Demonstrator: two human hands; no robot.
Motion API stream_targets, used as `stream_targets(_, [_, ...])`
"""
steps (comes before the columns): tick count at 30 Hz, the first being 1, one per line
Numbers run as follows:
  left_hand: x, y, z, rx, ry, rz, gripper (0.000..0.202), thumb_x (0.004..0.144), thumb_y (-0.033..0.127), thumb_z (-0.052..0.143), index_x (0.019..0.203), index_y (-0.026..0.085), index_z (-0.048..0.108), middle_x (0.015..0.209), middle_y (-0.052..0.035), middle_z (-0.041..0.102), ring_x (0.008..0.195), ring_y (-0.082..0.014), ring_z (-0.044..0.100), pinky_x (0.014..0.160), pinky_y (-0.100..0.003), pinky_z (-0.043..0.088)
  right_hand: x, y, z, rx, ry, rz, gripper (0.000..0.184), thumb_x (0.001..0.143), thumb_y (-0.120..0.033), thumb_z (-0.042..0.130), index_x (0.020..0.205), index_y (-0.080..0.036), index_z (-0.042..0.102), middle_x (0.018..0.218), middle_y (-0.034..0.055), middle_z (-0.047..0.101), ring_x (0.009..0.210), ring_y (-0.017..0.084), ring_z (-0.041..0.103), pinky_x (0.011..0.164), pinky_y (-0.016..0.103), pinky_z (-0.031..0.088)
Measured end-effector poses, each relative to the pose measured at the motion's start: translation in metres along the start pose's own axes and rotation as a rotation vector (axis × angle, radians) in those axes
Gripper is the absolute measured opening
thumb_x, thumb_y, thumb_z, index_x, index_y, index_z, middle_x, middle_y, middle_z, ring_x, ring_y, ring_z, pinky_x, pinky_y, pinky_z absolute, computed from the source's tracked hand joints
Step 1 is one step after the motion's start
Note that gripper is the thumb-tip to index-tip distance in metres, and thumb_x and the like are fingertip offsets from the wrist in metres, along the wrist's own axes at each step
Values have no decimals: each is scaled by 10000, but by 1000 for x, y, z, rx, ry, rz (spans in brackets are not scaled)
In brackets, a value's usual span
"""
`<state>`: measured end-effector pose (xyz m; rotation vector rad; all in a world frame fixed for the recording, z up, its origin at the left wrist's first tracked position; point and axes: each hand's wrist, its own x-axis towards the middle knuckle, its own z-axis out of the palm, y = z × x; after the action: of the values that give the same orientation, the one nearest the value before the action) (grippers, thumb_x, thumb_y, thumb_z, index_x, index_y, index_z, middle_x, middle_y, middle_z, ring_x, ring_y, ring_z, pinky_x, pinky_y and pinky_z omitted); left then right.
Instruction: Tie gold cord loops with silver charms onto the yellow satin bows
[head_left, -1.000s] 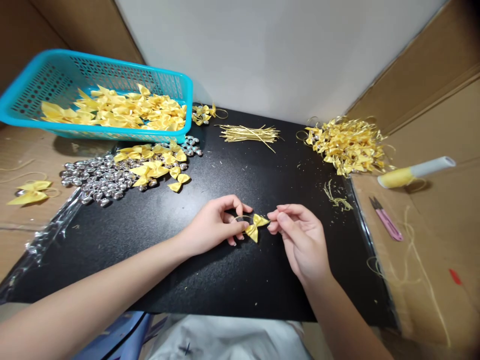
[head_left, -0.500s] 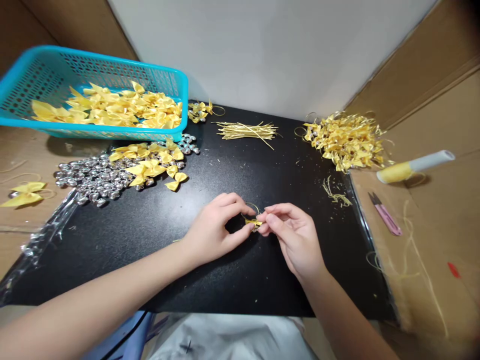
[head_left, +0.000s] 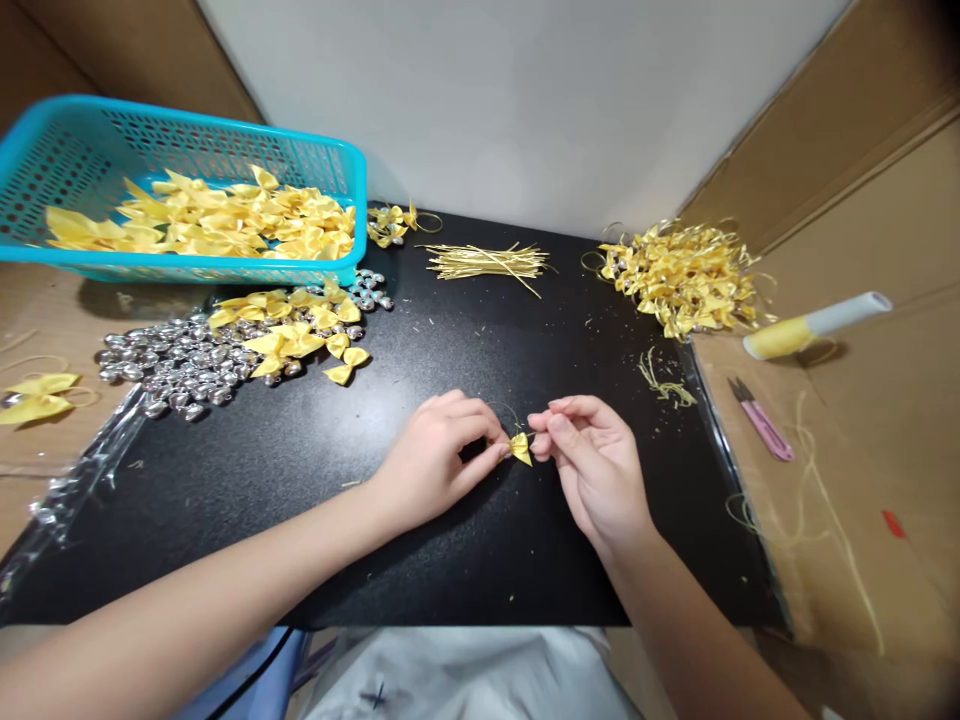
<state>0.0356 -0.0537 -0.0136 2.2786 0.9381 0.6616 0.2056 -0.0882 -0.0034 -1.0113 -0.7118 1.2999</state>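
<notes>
Between thumb and fingertips, my left hand (head_left: 442, 445) pinches a small yellow bow (head_left: 520, 449) just above the black tabletop (head_left: 450, 560). A thin gold cord (head_left: 510, 408) loops up behind the bow. My right hand (head_left: 596, 465) is closed at the fingertips on the cord's end, a short way right of the bow. Its fingers are apart from the bow itself. Whether a bell hangs on this bow is hidden by my left fingers.
Loose yellow bows (head_left: 285, 340) lie on silver bells (head_left: 187, 365) before a turquoise basket (head_left: 225, 268) of bows. Cut gold cords (head_left: 487, 262) lie at the back. Finished-looking bows with loops (head_left: 686, 280), pink-handled snips (head_left: 763, 422) and a grey-yellow tube (head_left: 817, 325) are on the right.
My right fingertips have moved slightly right, away from the bow, drawing the cord out. More of the bow now shows beside my left fingertips. The whole view has shifted a little.
</notes>
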Motion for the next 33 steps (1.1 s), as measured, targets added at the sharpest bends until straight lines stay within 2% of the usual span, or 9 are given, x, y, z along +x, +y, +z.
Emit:
stream_targets(4, [0, 1, -1, 7, -29, 0, 164, 913, 241, 556, 829, 173, 679, 867, -44, 721, 790, -170, 581, 747, -317, 409, 2, 0, -1, 6, 50, -7, 168, 668, -289, 824, 752, -213, 701, 684, -8, 730, 504, 87, 619, 514, 214, 539])
stream_targets(10, [0, 0, 1, 34, -37, 8, 182, 921, 253, 543, 819, 183, 676, 878, -41, 699, 802, -168, 560, 753, -318, 397, 2, 0, -3, 63, 53, -4, 140, 668, -259, 829, 746, -222, 719, 683, -15, 737, 501, 60, 611, 514, 169, 523])
stream_targets(21, [1, -1, 2, 30, -49, -10, 197, 922, 256, 531, 805, 187, 674, 891, -44, 681, 827, -175, 558, 775, -334, 404, 3, -1, -2, 22, 89, -8, 155, 658, -259, 816, 737, -205, 695, 678, -6, 728, 498, 73, 587, 489, 192, 501])
stream_targets(27, [0, 2, 0, -19, -34, -10, 137, 878, 233, 567, 793, 187, 663, 864, -41, 671, 820, -180, 561, 783, -342, 417, 5, -2, -7, -36, 76, 29, 158, 708, -277, 782, 802, -192, 688, 740, 18, 761, 457, 64, 582, 388, 141, 403])
stream_targets(29, [-1, 4, -1, -52, -14, -5, 98, 862, 228, 585, 825, 188, 666, 862, -41, 681, 816, -177, 572, 782, -340, 426, 5, -2, -7, -47, 64, 53, 165, 716, -290, 773, 801, -185, 677, 754, 28, 768, 390, 52, 538, 346, 142, 358])
stream_targets(33, [-1, 7, -4, -150, 104, -15, 93, 840, 234, 641, 913, 181, 664, 905, -49, 717, 848, -175, 605, 792, -328, 446, 3, -3, -4, -44, 31, 87, 178, 728, -308, 768, 791, -182, 659, 762, 40, 774, 321, 32, 478, 316, 136, 323])
